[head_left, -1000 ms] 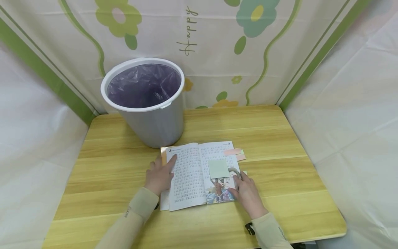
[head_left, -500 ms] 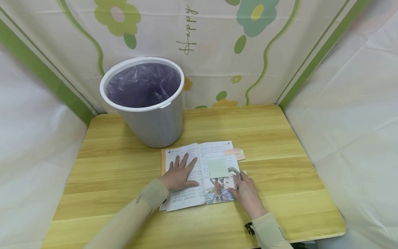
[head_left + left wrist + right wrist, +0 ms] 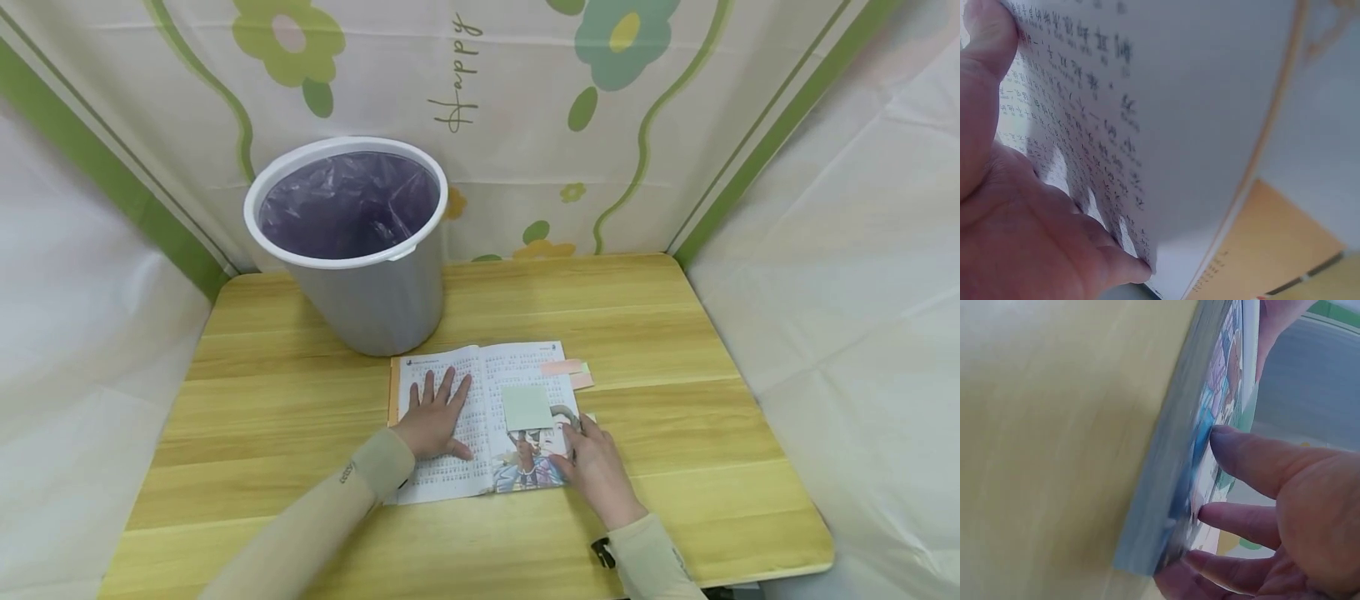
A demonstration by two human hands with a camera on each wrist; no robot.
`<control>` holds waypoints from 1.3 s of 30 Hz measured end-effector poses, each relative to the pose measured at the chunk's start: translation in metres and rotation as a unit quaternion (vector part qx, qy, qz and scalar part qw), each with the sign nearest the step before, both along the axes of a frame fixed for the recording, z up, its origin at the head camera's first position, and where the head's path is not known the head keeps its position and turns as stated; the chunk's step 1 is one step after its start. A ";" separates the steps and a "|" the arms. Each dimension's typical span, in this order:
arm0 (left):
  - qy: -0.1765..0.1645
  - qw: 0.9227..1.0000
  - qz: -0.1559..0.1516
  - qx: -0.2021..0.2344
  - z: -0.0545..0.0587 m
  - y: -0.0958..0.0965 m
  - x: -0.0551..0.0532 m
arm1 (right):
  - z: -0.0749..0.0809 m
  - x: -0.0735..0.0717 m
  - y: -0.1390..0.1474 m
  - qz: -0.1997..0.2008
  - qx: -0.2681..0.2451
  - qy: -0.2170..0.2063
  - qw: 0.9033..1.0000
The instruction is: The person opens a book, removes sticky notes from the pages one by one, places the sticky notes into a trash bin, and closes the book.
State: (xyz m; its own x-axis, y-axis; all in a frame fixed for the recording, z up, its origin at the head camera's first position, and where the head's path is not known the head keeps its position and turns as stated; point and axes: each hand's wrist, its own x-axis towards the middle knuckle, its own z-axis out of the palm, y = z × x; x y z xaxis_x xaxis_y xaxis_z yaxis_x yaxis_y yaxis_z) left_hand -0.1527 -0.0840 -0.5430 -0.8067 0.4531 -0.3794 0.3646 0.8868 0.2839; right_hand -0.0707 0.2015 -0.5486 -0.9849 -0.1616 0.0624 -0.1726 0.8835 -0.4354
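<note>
Plainly, an open white paper book with printed text (image 3: 483,421) lies toward the near edge of the yellow wood-grain tabletop (image 3: 697,467), about midway between its left and right sides. The left hand (image 3: 429,422) rests palm down on the left page, fingers straight and spread apart. The right hand (image 3: 596,462) touches the right page's outer edge, its thumb on the coloured illustration (image 3: 525,467) and its fingers slightly apart, resting rather than gripping. Just above that thumb sits a pale green square paper note (image 3: 527,407); pink paper strips (image 3: 566,367) jut past the same page edge.

A round grey plastic bin with a white rim (image 3: 390,312) stands toward the far left corner. Only the right wrist view shows the thick grey page block (image 3: 1163,472) side-on, while the left wrist view reveals small dark print on the orange paper panel (image 3: 1279,237) beside the left page.
</note>
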 end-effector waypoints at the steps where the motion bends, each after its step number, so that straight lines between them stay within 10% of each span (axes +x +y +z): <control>1: 0.001 1.000 0.001 -0.001 0.000 0.000 0.000 | 0.000 -0.001 0.001 0.001 0.000 0.001 1.000; 15: -0.008 1.000 0.019 -0.012 0.007 0.008 0.003 | 0.018 -0.021 -0.011 0.124 0.021 0.080 0.989; 39: 0.003 0.998 0.065 -0.011 0.010 0.021 0.012 | 0.007 -0.034 -0.030 0.205 0.025 0.130 0.970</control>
